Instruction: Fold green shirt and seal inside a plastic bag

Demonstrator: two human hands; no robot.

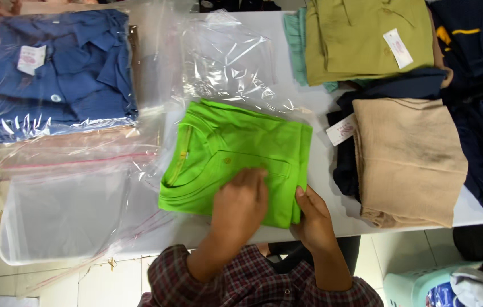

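Overhead view of a white table (321, 187) with folded garments and clear plastic bags. At centre lies one folded bright green shirt (236, 156), collar toward the left, its far end just inside or against the mouth of an open, crumpled clear bag (227, 62); whether the shirt has entered the bag cannot be told. The left hand (240, 206) rests flat, fingers spread, on the near part of the shirt, pressing but gripping nothing. The right hand (311, 219) pinches the shirt's near right corner, thumb on top and fingers curled under the edge.

Containers: one sealed clear bag at upper left holds one folded blue shirt (62, 71) with a white tag. Below it lies a stack of empty flat clear bags (65, 210) with pinkish seal strips, overhanging the table's near edge; their number cannot be counted. At lower right a pale green plastic basket (409, 284) on the floor holds cloth.

Unbagged garments at right: one olive green folded shirt (366, 37) on a teal piece, one tan folded shirt (409, 159) on a dark navy garment (347, 165), and further navy clothing (480, 85) at the far right edge.
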